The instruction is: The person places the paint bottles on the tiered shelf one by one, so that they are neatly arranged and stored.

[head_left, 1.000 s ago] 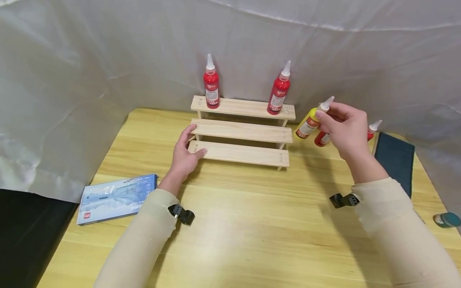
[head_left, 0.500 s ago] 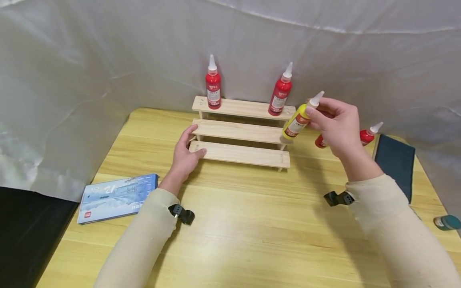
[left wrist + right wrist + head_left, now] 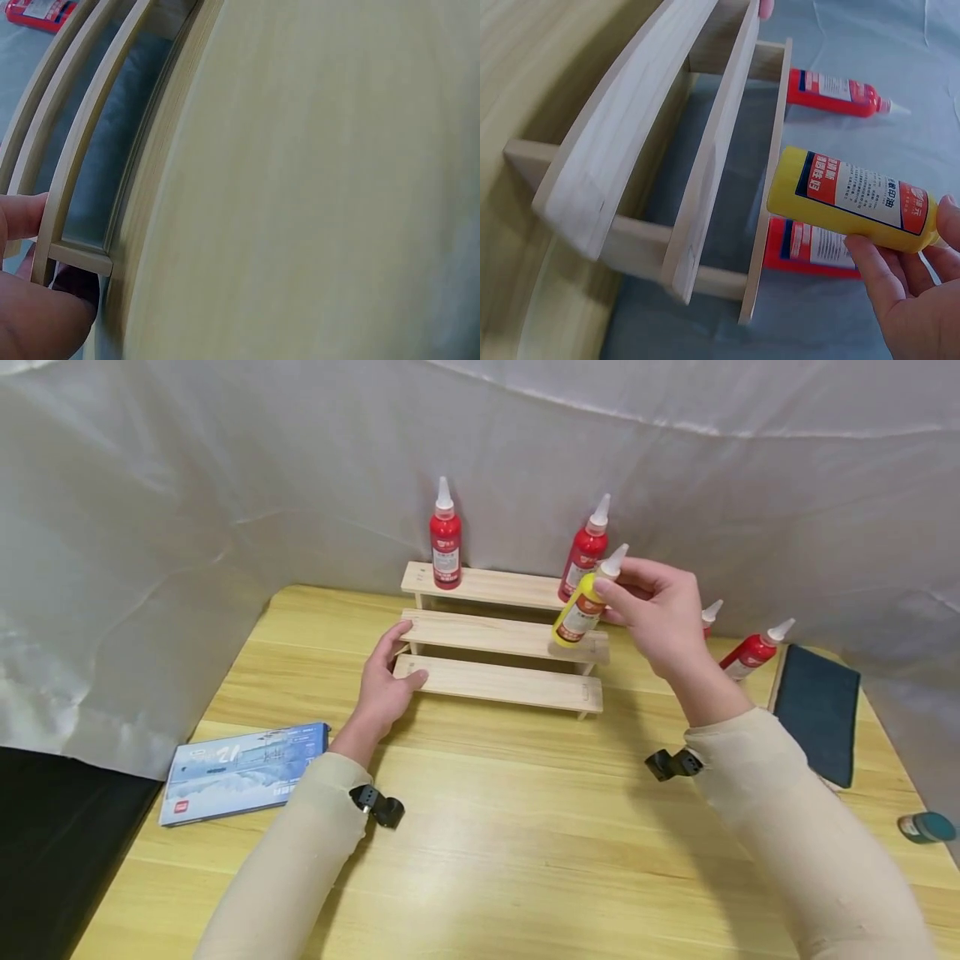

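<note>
A three-step wooden rack [image 3: 495,679] stands at the back of the table. My left hand [image 3: 381,689] grips its left end, the thumb lying on the lowest board and the fingers by the middle one. My right hand [image 3: 658,617] pinches a yellow squeeze bottle [image 3: 579,620] near its white nozzle. In the head view the bottle leans and its base overlaps the right part of the middle board. Two red squeeze bottles stand on the top board, one at the left [image 3: 446,552] and one at the right [image 3: 810,246], partly hidden behind the yellow one.
Right of the rack are two more red bottles, one in plain sight [image 3: 752,652] and one mostly behind my right hand. A dark flat pad [image 3: 816,714] and a small teal-lidded jar [image 3: 927,827] lie further right. A blue box [image 3: 243,774] lies at left; grey cloth [image 3: 337,460] hangs behind.
My right hand has carried the yellow bottle leftward, from beside the rack to over the right part of the middle board. My left hand stays on the rack's left end.
</note>
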Tool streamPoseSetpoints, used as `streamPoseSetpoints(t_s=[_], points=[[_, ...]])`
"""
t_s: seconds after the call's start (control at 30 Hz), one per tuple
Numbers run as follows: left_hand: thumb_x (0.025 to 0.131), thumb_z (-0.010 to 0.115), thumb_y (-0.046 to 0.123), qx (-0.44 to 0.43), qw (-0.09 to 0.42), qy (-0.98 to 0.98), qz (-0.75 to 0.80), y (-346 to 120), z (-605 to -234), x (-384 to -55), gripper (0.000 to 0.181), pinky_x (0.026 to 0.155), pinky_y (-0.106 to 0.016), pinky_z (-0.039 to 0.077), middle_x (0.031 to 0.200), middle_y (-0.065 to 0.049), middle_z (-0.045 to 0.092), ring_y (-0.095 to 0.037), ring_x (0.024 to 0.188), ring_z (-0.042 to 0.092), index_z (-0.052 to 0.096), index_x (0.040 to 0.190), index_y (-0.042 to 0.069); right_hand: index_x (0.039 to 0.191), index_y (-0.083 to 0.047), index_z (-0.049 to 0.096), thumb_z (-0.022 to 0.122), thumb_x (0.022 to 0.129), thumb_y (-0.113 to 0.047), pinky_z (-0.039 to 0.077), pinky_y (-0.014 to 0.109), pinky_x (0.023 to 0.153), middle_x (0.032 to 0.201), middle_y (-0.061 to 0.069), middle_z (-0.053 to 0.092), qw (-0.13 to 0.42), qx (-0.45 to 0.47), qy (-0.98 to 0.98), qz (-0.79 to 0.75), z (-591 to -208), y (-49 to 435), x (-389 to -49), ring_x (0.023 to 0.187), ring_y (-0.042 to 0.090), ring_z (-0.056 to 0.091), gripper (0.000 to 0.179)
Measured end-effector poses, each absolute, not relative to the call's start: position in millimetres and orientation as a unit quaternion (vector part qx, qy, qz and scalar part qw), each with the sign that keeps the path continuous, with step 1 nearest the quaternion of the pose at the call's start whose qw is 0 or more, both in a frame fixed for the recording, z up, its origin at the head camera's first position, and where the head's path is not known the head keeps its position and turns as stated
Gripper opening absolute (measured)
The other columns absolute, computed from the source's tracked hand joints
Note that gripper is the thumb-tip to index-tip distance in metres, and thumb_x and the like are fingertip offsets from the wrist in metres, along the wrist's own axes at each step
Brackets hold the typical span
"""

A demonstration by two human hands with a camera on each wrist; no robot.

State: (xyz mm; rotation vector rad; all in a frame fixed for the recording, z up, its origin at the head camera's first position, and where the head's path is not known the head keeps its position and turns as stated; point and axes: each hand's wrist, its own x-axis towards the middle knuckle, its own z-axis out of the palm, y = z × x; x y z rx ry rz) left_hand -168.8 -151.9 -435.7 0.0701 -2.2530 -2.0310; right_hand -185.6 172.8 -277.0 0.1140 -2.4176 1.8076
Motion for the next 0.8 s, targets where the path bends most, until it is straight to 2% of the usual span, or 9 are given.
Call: streamPoseSetpoints(t_s=[0.1,0.3,0.4,0.57,0.8], points=[[0.087,0.065,-0.016,0.019,0.055,-0.745,-0.665,-152.5,-438.1,-169.2,0.075,0.109,-0.037,0.037,0.144,-0.005,0.049,-0.022,0.131,0.045,0.048,0.148,0.024,0.125,-0.006,0.071,0.075,0.090,-0.022,0.056,0.034,0.082,0.114,0.012,0.066,0.057,0.050,-0.798,0.598,-277.0,163.1,-188.2,0.101,0.024,0.063,0.039],[0.087,0.066,-0.015,0.005,0.065,-0.753,-0.654,-153.4,-440.5,-170.6,0.074,0.116,-0.032,0.021,0.146,-0.003,0.046,-0.021,0.135,0.040,0.048,0.148,0.024,0.119,0.000,0.071,0.077,0.089,-0.015,0.058,0.032,0.079,0.108,0.013,0.068,0.054,0.085,-0.774,0.625,-276.9,142.4,-195.8,0.095,0.025,0.066,0.035],[0.086,0.066,-0.016,0.006,0.066,-0.752,-0.656,-153.3,-439.7,-170.1,0.075,0.114,-0.033,0.026,0.145,-0.004,0.047,-0.021,0.135,0.041,0.048,0.147,0.023,0.119,0.003,0.070,0.077,0.088,-0.013,0.058,0.032,0.078,0.107,0.013,0.069,0.051,0.099,-0.771,0.627,-276.6,132.8,-199.8,0.095,0.024,0.067,0.035],[0.085,0.065,-0.019,0.009,0.068,-0.742,-0.666,-151.0,-438.5,-171.1,0.076,0.107,-0.037,0.039,0.142,-0.007,0.051,-0.021,0.130,0.046,0.048,0.147,0.021,0.117,-0.001,0.073,0.078,0.088,-0.014,0.057,0.032,0.079,0.108,0.011,0.069,0.052,0.112,-0.781,0.612,-274.5,120.0,-204.2,0.096,0.023,0.067,0.032],[0.084,0.065,-0.020,0.013,0.067,-0.739,-0.670,-151.9,-438.2,-170.6,0.078,0.108,-0.036,0.038,0.139,-0.009,0.054,-0.021,0.129,0.047,0.048,0.148,0.021,0.114,-0.003,0.074,0.078,0.087,-0.012,0.057,0.033,0.081,0.105,0.010,0.071,0.039,0.122,-0.775,0.619,-278.8,101.6,-211.4,0.096,0.023,0.067,0.029]])
